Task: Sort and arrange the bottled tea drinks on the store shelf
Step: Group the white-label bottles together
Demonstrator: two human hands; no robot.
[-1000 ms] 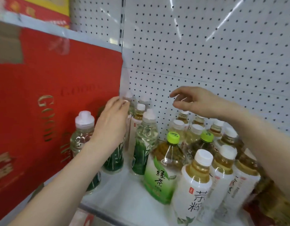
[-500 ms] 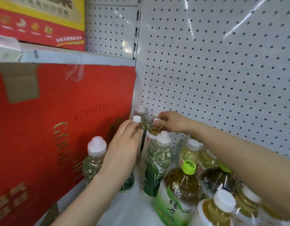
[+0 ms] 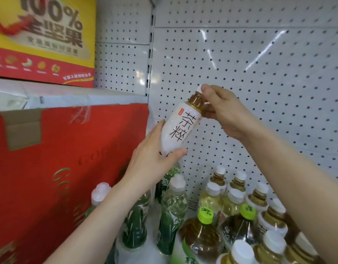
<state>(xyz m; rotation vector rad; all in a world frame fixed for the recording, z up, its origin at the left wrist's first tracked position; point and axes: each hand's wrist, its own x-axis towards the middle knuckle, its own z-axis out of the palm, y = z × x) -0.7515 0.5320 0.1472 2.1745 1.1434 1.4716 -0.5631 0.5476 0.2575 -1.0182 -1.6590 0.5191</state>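
A white-labelled tea bottle (image 3: pixel 180 126) with black characters and a brown neck hangs tilted in the air above the shelf. My right hand (image 3: pixel 223 113) pinches its cap and neck from the right. My left hand (image 3: pixel 155 159) grips its lower end from below. Under them stand clear bottles with green leaf labels (image 3: pixel 172 212), a big green-capped tea bottle (image 3: pixel 200 237) and several white-capped amber tea bottles (image 3: pixel 234 193) on the right.
A red carton (image 3: pixel 65 168) walls off the left side of the shelf. Above it sits a yellow and red nut box (image 3: pixel 44 40). White pegboard (image 3: pixel 259 73) forms the back wall.
My right hand has lifted the white-labelled bottle out of the back row by its cap. My left hand left the green bottles and took hold of its base. The view tilted upward.
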